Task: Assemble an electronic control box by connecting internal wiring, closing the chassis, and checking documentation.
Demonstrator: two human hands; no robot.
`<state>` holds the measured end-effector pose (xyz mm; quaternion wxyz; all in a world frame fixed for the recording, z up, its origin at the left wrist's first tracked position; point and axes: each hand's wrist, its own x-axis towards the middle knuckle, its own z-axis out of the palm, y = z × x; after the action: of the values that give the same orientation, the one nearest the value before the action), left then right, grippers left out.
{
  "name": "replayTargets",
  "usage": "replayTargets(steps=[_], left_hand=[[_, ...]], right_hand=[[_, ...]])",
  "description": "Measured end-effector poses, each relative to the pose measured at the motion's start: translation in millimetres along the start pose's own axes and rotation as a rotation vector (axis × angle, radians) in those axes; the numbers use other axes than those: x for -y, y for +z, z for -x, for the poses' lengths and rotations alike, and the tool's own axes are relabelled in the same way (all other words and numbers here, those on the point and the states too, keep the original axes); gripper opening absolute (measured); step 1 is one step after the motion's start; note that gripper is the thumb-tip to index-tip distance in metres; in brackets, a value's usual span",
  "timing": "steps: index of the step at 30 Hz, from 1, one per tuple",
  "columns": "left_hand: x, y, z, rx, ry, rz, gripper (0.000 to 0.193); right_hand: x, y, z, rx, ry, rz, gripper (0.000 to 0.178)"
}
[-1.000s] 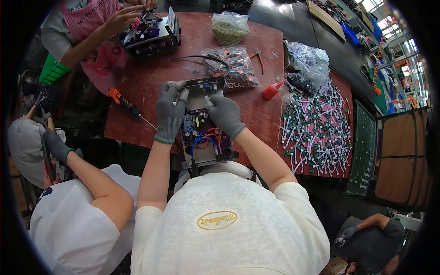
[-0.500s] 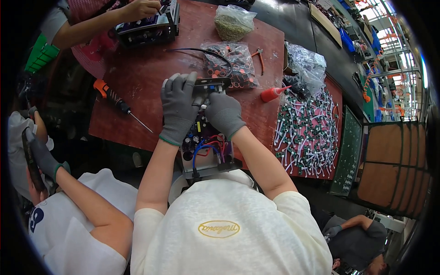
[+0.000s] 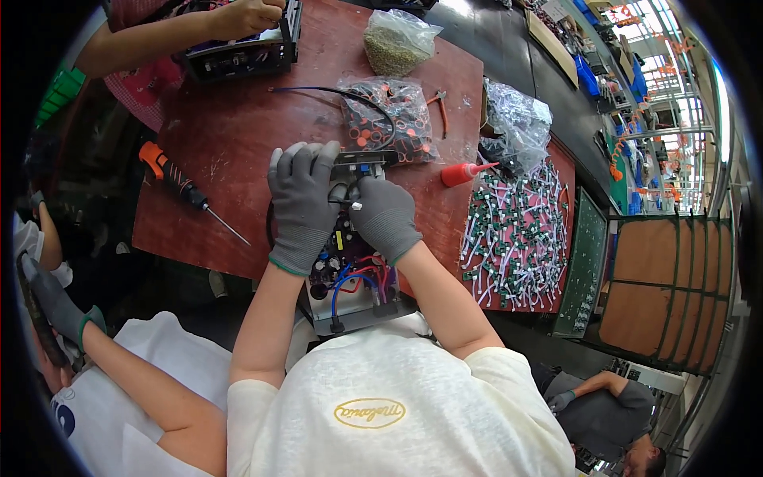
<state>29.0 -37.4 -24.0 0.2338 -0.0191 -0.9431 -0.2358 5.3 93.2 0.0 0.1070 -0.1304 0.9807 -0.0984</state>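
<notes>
An open metal case with a circuit board and red, blue and black wires (image 3: 354, 280) lies on the red-brown table (image 3: 238, 151) in front of me. My left hand (image 3: 302, 203), in a grey glove, grips the case's far left end and covers part of the board. My right hand (image 3: 384, 216), also gloved, rests on the board just right of it, pinching a small white part at the case's far edge. The two hands touch each other.
An orange-handled screwdriver (image 3: 183, 188) lies to the left. Bags of small parts (image 3: 385, 119), a bag of screws (image 3: 395, 44), a red glue bottle (image 3: 463, 172) and several small wired boards (image 3: 520, 234) lie beyond and right. Another person's hand works on a black unit (image 3: 238, 49) at the far left.
The view has tilted down and closer. My hands have stayed on the case's far end, the left one now spread wider over the board.
</notes>
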Motion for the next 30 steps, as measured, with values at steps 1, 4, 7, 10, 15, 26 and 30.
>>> replayTargets(steps=[1,4,7,10,15,26,30], left_hand=[[-0.2,0.0,-0.2,0.002,-0.003,0.000,0.057],[-2.5,-0.5,-2.4,-0.016,-0.006,0.000,0.058],[-4.9,-0.4,-2.8,-0.018,-0.016,-0.030,0.058],[-6.0,2.2,-3.5,-0.026,-0.005,-0.089,0.060],[-6.2,7.9,-3.4,-0.011,-0.007,-0.157,0.062],[-8.6,14.1,-3.4,-0.064,0.027,-0.256,0.064],[-8.1,17.0,-5.0,-0.060,0.024,-0.244,0.064]], right_hand=[[0.4,0.7,-0.1,-0.007,0.004,-0.011,0.016],[1.3,3.7,-2.4,-0.037,-0.008,-0.005,0.016],[1.9,4.5,0.3,-0.065,0.007,-0.028,0.014],[-0.4,10.4,3.7,-0.148,0.022,-0.059,0.011],[-11.4,18.6,3.4,-0.210,-0.054,-0.105,0.011],[-17.9,8.1,17.9,-0.178,-0.107,-0.153,0.011],[-40.5,2.1,19.4,-0.501,-0.249,-0.171,0.032]])
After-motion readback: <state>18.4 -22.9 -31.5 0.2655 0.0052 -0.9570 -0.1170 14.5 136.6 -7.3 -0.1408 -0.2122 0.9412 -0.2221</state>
